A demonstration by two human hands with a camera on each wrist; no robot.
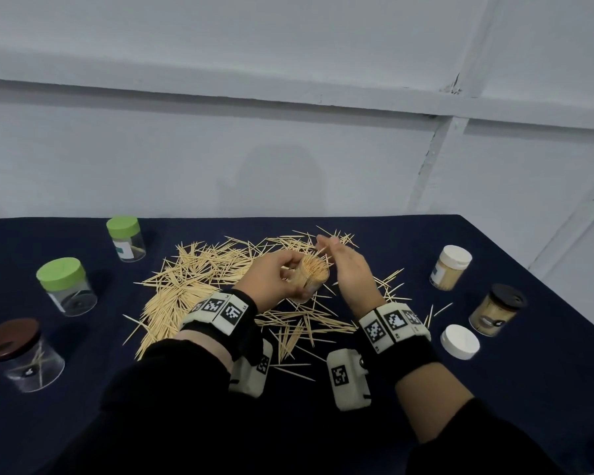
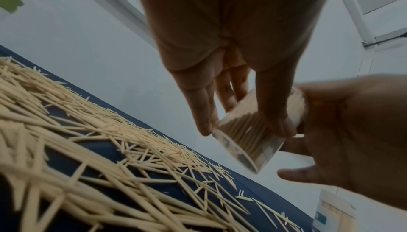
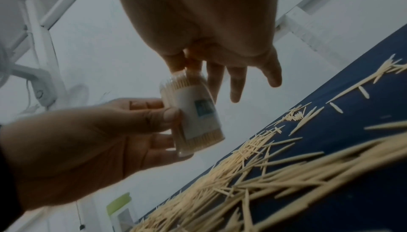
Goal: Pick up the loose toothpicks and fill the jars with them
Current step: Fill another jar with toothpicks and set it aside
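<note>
Loose toothpicks (image 1: 199, 269) lie in a wide heap on the dark blue table (image 1: 494, 389). My left hand (image 1: 285, 270) grips a clear open jar (image 1: 314, 279) packed with upright toothpicks and holds it tilted above the heap. My right hand (image 1: 328, 245) is just over the jar's mouth, thumb and forefinger pinching a toothpick, the other fingers spread. In the left wrist view my left hand (image 2: 220, 82) holds the jar (image 2: 249, 131) by its wall. In the right wrist view my right hand (image 3: 193, 59) pinches at the toothpick tips in the labelled jar (image 3: 193, 113).
Two green-lidded jars (image 1: 126, 243) (image 1: 66, 286) and a brown-lidded jar (image 1: 18, 354) stand at the left, nearly empty. At the right stand a full white-lidded jar (image 1: 450, 267) and a full black-lidded jar (image 1: 498, 310), with a loose white lid (image 1: 459, 341) near them.
</note>
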